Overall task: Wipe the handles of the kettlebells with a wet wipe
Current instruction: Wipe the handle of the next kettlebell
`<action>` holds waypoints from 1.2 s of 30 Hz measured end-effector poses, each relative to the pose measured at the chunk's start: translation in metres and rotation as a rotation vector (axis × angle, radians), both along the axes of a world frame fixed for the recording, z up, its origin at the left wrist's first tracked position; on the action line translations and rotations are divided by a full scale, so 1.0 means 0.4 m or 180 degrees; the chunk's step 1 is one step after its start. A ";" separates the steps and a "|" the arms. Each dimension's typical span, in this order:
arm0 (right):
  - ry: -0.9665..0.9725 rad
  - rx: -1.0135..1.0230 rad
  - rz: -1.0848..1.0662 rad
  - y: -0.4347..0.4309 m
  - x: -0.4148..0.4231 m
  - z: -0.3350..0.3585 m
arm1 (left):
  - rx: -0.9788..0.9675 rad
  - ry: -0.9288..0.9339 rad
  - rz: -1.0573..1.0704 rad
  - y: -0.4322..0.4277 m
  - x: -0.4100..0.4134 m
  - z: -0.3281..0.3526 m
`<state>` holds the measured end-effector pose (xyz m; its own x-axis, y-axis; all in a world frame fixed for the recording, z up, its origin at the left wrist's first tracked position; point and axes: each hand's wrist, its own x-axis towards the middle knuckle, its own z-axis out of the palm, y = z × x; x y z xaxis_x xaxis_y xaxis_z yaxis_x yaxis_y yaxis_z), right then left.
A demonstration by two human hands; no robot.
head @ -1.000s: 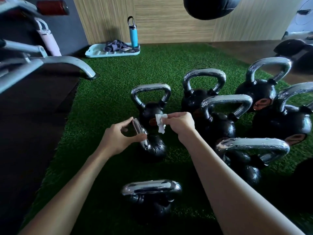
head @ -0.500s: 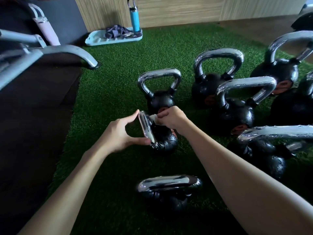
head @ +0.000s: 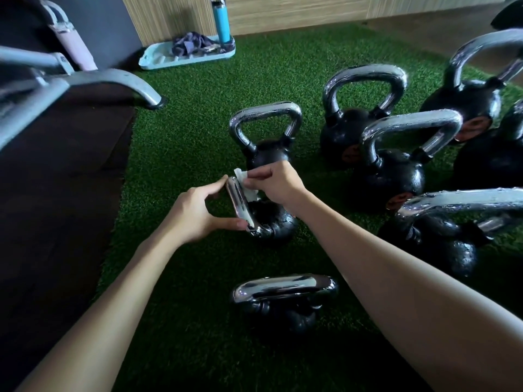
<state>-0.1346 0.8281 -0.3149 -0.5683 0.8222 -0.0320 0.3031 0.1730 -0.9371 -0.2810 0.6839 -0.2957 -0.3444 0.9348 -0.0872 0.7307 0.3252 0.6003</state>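
While both bare forearms reach in from the bottom of the frame, the left hand point(head: 195, 213) makes a wide C at the centre of the picture. Its forefinger tip sits on the top of the chrome handle point(head: 239, 202) of a small kettlebell point(head: 276, 222) and its thumb on the handle's lower end, so the bar is pinched between them. The handle is turned edge-on to the camera, and the black ball sits on the green turf point(head: 184, 137).

The right hand point(head: 278, 185) comes in from the right with its knuckles up. Its fingers are curled together around a white wet wipe point(head: 250, 193), which is pressed to the right side of the same handle; a corner of the wipe sticks up above the fingers.

A second kettlebell point(head: 266, 157) stands upright just behind the hands, and a third kettlebell point(head: 285, 290) stands near the lower centre of the frame. Larger kettlebells point(head: 390, 176) fill the right side.

At the upper centre, a blue bottle point(head: 221, 21) stands on a pale tray point(head: 158, 59) beside a crumpled cloth point(head: 189, 43). A grey metal frame point(head: 113, 80) crosses the upper left.
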 end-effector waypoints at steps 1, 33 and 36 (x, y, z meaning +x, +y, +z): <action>0.0038 -0.0006 0.0040 -0.002 0.006 0.002 | 0.0001 0.0000 -0.0011 0.002 0.003 0.000; -0.0797 0.0805 0.0618 -0.112 0.150 0.005 | -0.0060 -0.0524 0.0072 -0.014 -0.046 -0.027; -0.0923 0.1149 0.0800 -0.094 0.128 0.014 | -0.0078 -0.0452 0.0018 -0.015 -0.047 -0.026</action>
